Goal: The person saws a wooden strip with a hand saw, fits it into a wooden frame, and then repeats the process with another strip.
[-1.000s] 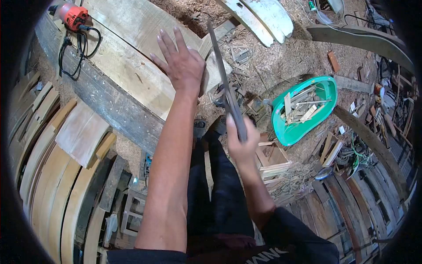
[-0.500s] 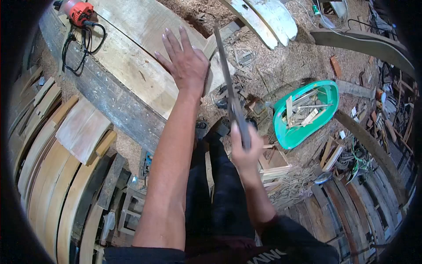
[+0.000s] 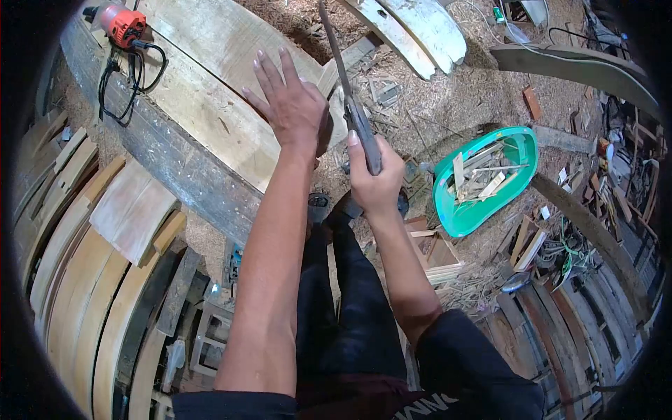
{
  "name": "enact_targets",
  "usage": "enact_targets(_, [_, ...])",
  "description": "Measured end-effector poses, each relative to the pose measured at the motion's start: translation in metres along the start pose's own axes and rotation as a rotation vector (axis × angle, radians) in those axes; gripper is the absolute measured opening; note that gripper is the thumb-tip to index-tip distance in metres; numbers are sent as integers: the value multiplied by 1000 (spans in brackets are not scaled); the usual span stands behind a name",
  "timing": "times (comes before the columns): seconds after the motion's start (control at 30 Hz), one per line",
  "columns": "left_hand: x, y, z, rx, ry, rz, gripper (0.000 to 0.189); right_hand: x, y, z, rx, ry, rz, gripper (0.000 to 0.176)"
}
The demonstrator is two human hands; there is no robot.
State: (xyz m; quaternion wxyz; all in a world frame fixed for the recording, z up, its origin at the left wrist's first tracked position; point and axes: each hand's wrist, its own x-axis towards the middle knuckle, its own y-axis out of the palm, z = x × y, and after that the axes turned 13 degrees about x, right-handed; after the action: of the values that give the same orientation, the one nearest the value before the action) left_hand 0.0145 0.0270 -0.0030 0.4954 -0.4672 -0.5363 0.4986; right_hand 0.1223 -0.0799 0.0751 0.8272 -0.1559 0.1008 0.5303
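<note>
My left hand [image 3: 297, 115] lies flat with its fingers spread on a wide pale wooden board [image 3: 210, 42], close to its right-hand end. Wrapped round the dark grey handle of a hand saw [image 3: 355, 108] is my right hand [image 3: 378, 175], the thumb lying along the handle. The saw's long narrow blade is seen nearly edge-on, pointing away from me. It runs just right of my left hand, beside the board's end. A seam separates this board from a second plank [image 3: 203, 105] nearer me.
An orange power tool [image 3: 124, 28] with a black cord sits on the boards at upper left. To the right, a green tub [image 3: 458, 224] holds wood scraps. Curved timbers [image 3: 427, 31] lie ahead, and stacked curved planks [image 3: 91, 280] stand at left. Shavings cover the floor.
My right hand has pushed forward and slightly left, carrying the saw away from my body. My left hand stays flat on the board.
</note>
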Motion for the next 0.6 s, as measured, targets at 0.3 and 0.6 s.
enact_targets(0.3, [6,1,-2,-10,-6,-39,70,-18,-13,7,3,0,-4,18])
enact_targets(0.6, [3,-2,-2,-16,-9,-33,67,-76,-31,1,23,-10,-78,21])
